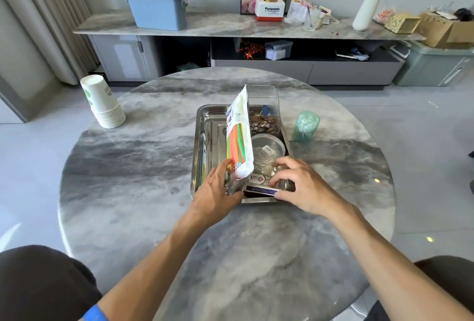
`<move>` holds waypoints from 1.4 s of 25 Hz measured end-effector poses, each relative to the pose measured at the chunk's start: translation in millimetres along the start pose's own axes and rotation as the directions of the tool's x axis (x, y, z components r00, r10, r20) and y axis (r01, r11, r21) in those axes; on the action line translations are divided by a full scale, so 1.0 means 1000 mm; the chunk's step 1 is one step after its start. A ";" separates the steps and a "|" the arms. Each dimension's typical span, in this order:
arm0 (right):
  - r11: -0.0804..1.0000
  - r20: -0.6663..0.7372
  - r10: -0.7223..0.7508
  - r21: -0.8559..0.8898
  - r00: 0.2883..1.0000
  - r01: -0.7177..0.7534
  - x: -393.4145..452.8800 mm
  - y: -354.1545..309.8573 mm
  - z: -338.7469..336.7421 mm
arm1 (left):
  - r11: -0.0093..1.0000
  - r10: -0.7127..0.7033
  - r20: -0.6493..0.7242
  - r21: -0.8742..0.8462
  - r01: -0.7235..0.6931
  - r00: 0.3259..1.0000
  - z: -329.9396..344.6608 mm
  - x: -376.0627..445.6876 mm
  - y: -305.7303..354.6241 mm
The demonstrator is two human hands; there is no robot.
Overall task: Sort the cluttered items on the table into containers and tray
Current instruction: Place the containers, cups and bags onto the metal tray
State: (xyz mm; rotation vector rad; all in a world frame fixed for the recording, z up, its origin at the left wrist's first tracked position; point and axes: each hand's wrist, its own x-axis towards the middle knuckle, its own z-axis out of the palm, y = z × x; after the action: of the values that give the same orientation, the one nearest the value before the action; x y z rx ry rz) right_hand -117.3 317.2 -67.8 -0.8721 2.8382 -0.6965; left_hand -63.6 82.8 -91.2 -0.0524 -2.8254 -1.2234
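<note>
A steel tray (207, 125) lies in the middle of the round marble table. My left hand (216, 191) holds a white pouch of coloured straws (238, 138) upright by its lower end, at the tray's front left. My right hand (298, 184) grips a flat dark box (259, 187) at the tray's front edge, thumb on its near side, fingers curled over the top. In the tray stand a clear ribbed container (263, 97) with small trinkets and a round clear tub (268, 147).
A stack of paper cups (102, 102) stands at the table's left edge. A green translucent cup (305, 126) stands right of the tray. Behind the table runs a low sideboard with a blue lidded bin (156, 6) and clutter.
</note>
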 end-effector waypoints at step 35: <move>0.930 -0.283 0.325 -0.079 0.902 -0.360 0.073 -0.095 0.040 | 0.895 -0.426 -0.311 -0.010 0.445 0.849 -0.175 0.066 -0.113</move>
State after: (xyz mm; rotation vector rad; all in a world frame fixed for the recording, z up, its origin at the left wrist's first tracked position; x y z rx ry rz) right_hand -120.6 191.3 -57.6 -0.2836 3.1841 -0.6263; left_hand -128.1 -121.8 -49.2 0.7582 -2.6674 -1.0827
